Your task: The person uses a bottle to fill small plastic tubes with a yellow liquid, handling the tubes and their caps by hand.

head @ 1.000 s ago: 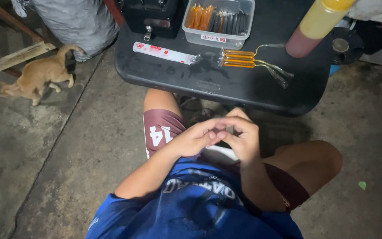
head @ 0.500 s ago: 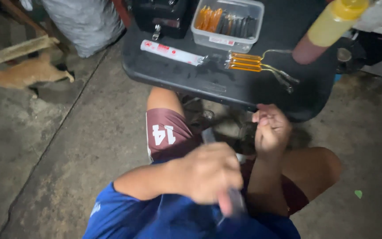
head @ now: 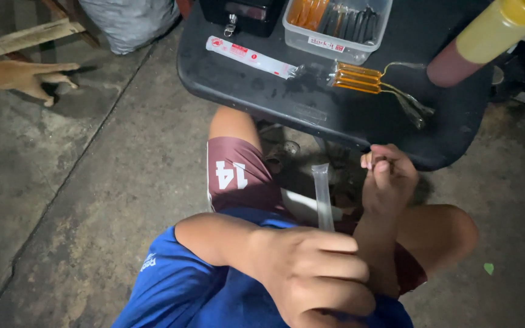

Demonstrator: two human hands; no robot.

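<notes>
My left hand [head: 311,276] is close to the camera over my lap, fingers closed around the lower end of a long clear plastic sleeve [head: 321,191]. The sleeve stands upright and looks empty. My right hand [head: 387,179] is raised just below the near edge of the black table [head: 244,85], its fingertips pinched together; I cannot tell whether anything small is between them. I sit with maroon shorts [head: 238,176] and a blue shirt [head: 183,291].
On the table lie orange filled tubes [head: 356,78], a flat white-and-red packet [head: 247,56], a clear tub [head: 335,24] of orange and dark tubes, a black box [head: 244,12] and a yellow-and-maroon bottle [head: 484,39]. A ginger cat [head: 16,76] walks at far left beside a grey sack [head: 132,18].
My hands were joined over my lap and have separated. The left hand came toward the camera with the clear sleeve; the right hand rose toward the table edge. The cat moved left.
</notes>
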